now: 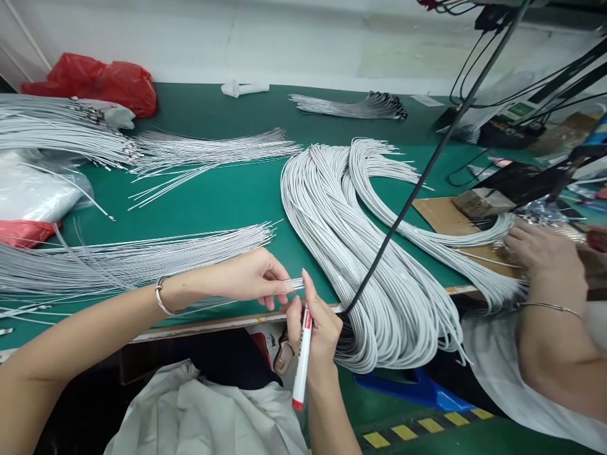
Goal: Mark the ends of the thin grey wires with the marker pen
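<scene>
My left hand [263,278] is closed round a few thin grey wires [296,284], whose ends stick out to the right between my two hands. My right hand [320,325] grips a white marker [303,357] with a red end pointing down, and its raised index finger is at the wire ends. Both hands are above the front edge of the green table [303,237]. Left of them lies a long spread of thin grey wires [190,256], partly behind my left forearm. A large bundle of looped white cables [360,253] hangs over the edge at the right.
Another person's hand [545,249] is at cables on the far right, near a cardboard piece [441,218]. A black pole [403,212] slants across the cables. More wire bundles [218,148], a red bag [102,82] and a dark-tipped bundle [351,106] lie farther back.
</scene>
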Demonstrator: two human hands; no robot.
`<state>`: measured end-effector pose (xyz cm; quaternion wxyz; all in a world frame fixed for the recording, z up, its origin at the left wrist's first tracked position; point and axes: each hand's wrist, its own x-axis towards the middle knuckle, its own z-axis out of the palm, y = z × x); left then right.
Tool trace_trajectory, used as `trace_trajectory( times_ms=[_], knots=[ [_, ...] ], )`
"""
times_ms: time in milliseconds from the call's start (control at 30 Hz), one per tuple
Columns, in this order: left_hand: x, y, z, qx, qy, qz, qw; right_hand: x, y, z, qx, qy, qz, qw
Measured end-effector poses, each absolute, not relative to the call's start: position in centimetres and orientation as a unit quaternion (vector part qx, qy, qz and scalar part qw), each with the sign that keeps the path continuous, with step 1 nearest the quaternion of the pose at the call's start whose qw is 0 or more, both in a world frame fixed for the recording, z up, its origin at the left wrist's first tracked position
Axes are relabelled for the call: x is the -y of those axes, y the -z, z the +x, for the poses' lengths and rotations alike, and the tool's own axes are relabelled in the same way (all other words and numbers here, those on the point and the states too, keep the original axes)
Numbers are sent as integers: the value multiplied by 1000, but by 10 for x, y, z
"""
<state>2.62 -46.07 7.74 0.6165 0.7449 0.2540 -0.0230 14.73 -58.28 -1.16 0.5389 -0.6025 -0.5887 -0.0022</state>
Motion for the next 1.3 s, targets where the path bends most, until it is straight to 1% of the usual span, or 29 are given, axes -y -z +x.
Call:
trace_trajectory(
  times_ms=[100, 233, 300, 367, 433, 567, 667, 733, 833, 900, 1000, 1167, 1300],
  knots=[
    [462, -78, 27, -251, 23, 739, 625, 586, 5, 155, 595, -57, -594, 538],
    [463, -80, 27, -234, 11, 738, 633, 587, -3, 175, 551, -187, -594, 555],
    [465, -81, 26, -233, 15, 742, 628, 584, -5, 183, 539, -251, -571, 565],
    [466, -83, 25, -224, 31, 761, 608, 581, -6, 186, 552, -316, -539, 552],
    [468, -85, 24, -205, 52, 796, 567, 578, -5, 183, 558, -354, -531, 531],
    [472, -89, 24, -186, 75, 853, 482, 576, -3, 175, 543, -323, -556, 540],
    [473, -91, 24, -179, 64, 868, 460, 576, -1, 172, 543, -302, -559, 549],
    [471, -91, 24, -183, 62, 856, 479, 577, 2, 172, 540, -267, -559, 570],
    [467, -91, 22, -202, 70, 805, 553, 578, 7, 171, 537, -139, -574, 603],
    [464, -90, 21, -210, 68, 772, 596, 579, 10, 167, 559, -71, -567, 601],
    [461, -88, 19, -214, 50, 753, 621, 579, 11, 159, 590, -56, -541, 597],
    [462, -84, 17, -234, 33, 737, 633, 578, 12, 145, 572, -30, -571, 587],
    [462, -84, 18, -230, 28, 737, 635, 581, 15, 137, 578, -32, -562, 591]
  ],
)
